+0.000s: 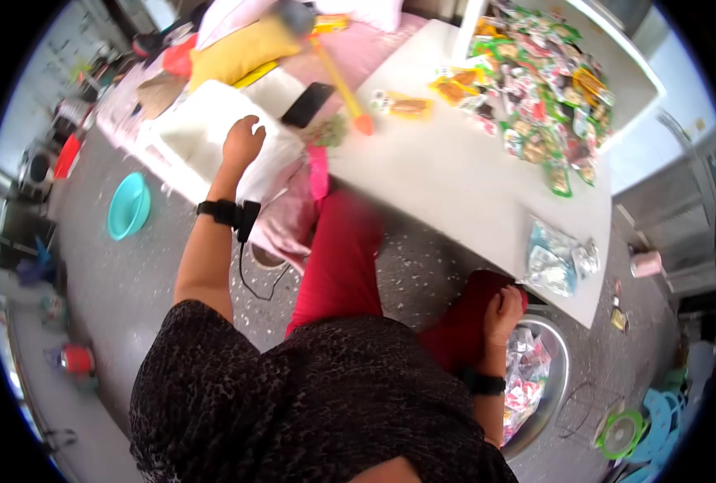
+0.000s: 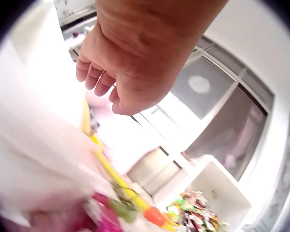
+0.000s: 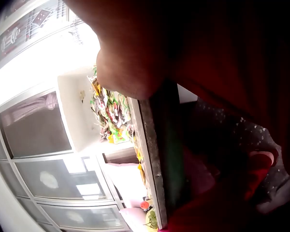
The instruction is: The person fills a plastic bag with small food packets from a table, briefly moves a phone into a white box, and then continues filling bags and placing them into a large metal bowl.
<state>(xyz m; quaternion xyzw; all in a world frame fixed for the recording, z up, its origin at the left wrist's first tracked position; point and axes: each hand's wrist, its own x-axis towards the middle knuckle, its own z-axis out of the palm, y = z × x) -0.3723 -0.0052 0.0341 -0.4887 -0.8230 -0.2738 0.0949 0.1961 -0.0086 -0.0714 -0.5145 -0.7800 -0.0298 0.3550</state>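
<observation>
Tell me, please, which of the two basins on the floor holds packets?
The metal basin by the right hand: it is filled with packets, whereas the teal basin at left looks empty.

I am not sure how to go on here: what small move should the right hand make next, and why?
Probably lift the right hand off the red knee toward the silver packets at the edge of the table: it holds nothing, they lie closest, and the left hand rests on the white cushion.
</observation>
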